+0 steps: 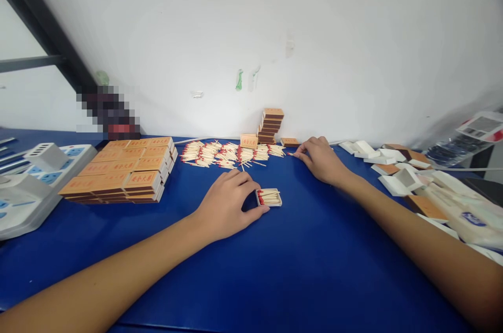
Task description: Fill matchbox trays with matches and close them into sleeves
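Your left hand (228,202) fingers clamp the little tray (269,197); your right hand (320,157) pinches matches (231,153). Bump it, and matches spill.

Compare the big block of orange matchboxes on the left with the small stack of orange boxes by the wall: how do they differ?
The big block of orange matchboxes lies wide and low, several boxes across; the small stack of orange boxes is one narrow column, standing taller than it is wide. The block sits left of the left hand; the stack stands against the white wall, behind the loose matches. Both rest on the blue table and look the same orange.
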The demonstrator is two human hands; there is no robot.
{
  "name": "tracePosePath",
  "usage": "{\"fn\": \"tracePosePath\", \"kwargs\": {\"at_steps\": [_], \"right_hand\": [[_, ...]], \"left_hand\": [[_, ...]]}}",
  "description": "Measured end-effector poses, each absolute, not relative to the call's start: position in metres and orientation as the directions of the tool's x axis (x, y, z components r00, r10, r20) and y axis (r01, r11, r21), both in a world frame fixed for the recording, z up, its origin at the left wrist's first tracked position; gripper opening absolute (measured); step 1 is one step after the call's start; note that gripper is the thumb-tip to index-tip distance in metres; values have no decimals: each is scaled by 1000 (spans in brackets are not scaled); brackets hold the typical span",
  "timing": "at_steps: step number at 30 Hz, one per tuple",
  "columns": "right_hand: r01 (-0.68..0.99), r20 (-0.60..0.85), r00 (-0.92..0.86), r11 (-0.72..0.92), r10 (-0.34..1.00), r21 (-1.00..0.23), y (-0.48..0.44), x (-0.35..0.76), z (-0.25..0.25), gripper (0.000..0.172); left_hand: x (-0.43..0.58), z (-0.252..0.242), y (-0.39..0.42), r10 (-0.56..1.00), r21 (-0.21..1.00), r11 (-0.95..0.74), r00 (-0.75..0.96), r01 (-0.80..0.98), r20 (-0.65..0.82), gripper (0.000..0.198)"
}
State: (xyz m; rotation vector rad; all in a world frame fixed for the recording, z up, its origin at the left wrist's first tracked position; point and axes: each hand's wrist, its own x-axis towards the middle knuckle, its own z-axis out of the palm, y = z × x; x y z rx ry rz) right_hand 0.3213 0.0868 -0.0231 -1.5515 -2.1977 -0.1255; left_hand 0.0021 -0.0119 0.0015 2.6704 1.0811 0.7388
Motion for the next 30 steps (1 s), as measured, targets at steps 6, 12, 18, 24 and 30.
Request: {"fn": "tracePosePath", "kwargs": {"at_steps": [6, 12, 18, 24, 30], "right_hand": [[886, 400, -355, 441, 845, -146, 69, 325, -12, 30], [890, 348, -364, 433, 864, -144, 68, 327, -13, 27], [870, 342, -354, 441, 870, -222, 72, 329, -14, 23], [875, 294, -348, 421, 890, -238, 74, 327, -15, 25], [869, 299, -380, 449, 875, -210, 66, 320, -10, 25]], "left_hand": [[2, 1, -11, 681, 315, -731, 620, 605, 390, 32], [2, 1, -11, 678, 312, -733, 616, 604, 402, 32], [2, 0, -11, 683, 314, -729, 617, 608, 391, 32], [2, -1, -11, 671, 304, -740, 620, 600, 407, 33], [3, 0, -11, 672, 307, -738, 618, 601, 407, 32]]}}
